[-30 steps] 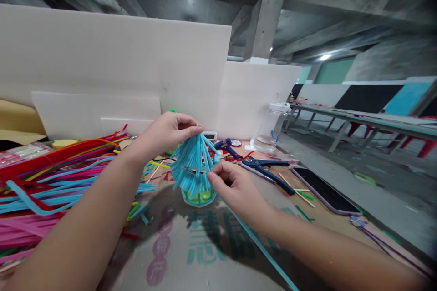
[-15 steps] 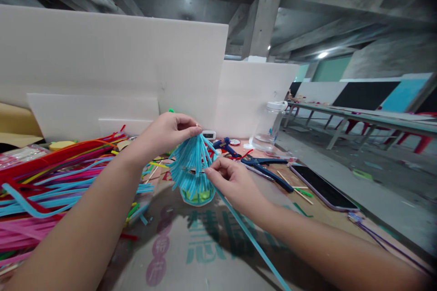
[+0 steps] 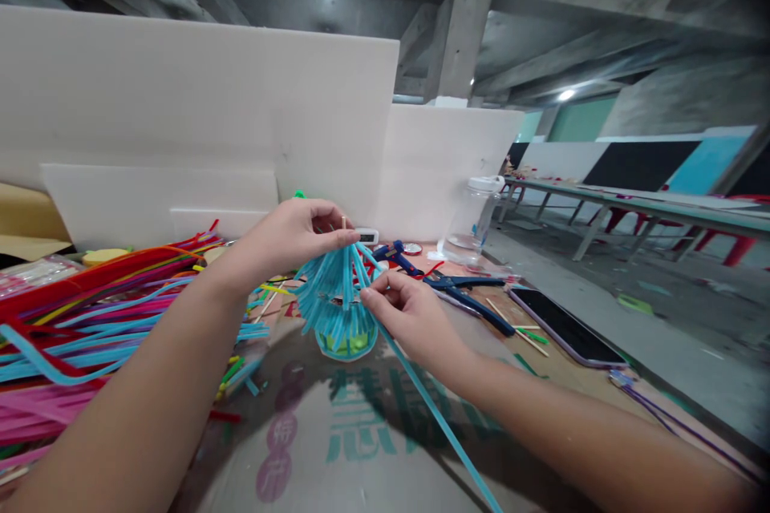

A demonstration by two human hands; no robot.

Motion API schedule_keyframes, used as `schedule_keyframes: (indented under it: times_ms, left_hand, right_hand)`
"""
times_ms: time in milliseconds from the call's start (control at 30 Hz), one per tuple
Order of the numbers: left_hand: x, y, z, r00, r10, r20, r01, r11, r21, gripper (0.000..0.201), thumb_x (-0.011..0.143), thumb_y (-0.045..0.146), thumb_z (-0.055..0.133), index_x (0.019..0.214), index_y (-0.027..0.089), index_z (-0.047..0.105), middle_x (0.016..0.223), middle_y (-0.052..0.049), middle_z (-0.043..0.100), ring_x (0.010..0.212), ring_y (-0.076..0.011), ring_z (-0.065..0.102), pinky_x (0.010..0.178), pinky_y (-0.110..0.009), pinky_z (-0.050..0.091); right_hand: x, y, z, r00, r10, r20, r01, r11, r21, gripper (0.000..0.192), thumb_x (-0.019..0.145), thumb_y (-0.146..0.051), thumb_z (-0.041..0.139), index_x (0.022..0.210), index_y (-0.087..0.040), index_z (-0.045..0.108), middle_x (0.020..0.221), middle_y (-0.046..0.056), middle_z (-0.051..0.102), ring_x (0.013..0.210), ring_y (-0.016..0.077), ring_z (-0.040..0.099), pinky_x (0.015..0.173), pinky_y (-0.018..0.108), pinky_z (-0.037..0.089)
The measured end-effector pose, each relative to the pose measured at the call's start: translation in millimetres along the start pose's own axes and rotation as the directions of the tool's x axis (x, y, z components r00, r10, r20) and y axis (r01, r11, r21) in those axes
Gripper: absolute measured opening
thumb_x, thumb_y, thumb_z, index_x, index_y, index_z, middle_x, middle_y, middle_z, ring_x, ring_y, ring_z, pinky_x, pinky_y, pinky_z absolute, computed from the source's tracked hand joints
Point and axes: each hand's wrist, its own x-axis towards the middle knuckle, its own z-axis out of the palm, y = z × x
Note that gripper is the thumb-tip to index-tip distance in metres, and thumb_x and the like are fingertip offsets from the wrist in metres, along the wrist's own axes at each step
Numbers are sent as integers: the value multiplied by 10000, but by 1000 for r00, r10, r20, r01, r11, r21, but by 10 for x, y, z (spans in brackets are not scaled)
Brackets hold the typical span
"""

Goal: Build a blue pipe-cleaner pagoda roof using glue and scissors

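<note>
A tiered craft model of blue pipe cleaners (image 3: 313, 304) stands on the cardboard, its base a round frame with light green inside. A thin wooden stick pokes up at its peak. My left hand (image 3: 306, 236) is closed around that peak, thumb and fingers pinching the gathered stems. At the model's right side, my right hand (image 3: 403, 309) pinches a long blue pipe cleaner (image 3: 439, 417). One end of this strand leads up to the peak, while the other trails down toward the lower edge of the view. My fingers hide part of the join.
Loose coloured pipe cleaners (image 3: 138, 321) spread across the left side. Behind my right hand lie a glue gun (image 3: 397, 255), blue-handled pliers (image 3: 475, 300), thin sticks and a phone (image 3: 565, 325). A clear bottle (image 3: 469, 220) stands before white foam boards (image 3: 210, 112). Printed cardboard (image 3: 313, 449) covers the table.
The left thumb and fingers have shifted slightly at the peak, so more of the wooden stick shows. The right hand stays almost still, and the trailing strand has swung slightly left.
</note>
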Motion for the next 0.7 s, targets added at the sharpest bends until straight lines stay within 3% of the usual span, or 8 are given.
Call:
schedule_keyframes:
  times_ms: [267, 500, 600, 700]
  left_hand:
    - [0, -23, 0, 1000, 23, -2, -23, 1000, 19, 249, 811, 428, 626, 827, 181, 651, 732, -8, 655, 590, -107, 553, 516, -204, 404]
    - [11, -60, -1, 999, 42, -11, -42, 999, 31, 271, 810, 450, 623, 830, 182, 655, 758, -20, 661, 695, -139, 593, 551, -210, 420]
    - [11, -61, 5, 999, 49, -9, -48, 998, 37, 260, 816, 439, 621, 812, 181, 647, 751, -18, 662, 679, -133, 586, 543, -207, 410]
    - [11, -57, 8, 999, 49, -3, -49, 998, 35, 262, 818, 439, 619, 811, 178, 645, 762, -23, 668, 669, -134, 585, 549, -215, 416]
  right_hand:
    - [-35, 57, -20, 995, -67, 80, 82, 977, -195, 284, 892, -372, 526, 715, -171, 622, 602, -19, 518, 557, 108, 440, 526, 246, 314]
    - [-32, 50, -52, 981, -11, 195, 55, 974, -219, 268, 881, -299, 528, 688, -165, 655, 589, -14, 543, 571, 114, 458, 544, 244, 310]
    - [-16, 67, -37, 979, 29, 201, 14, 978, -210, 270, 885, -298, 524, 684, -170, 651, 575, -19, 531, 554, 111, 449, 535, 242, 307]
    - [-20, 86, -20, 980, -12, 198, 64, 964, -258, 284, 897, -313, 517, 694, -176, 659, 601, -10, 568, 578, 120, 480, 548, 247, 314]
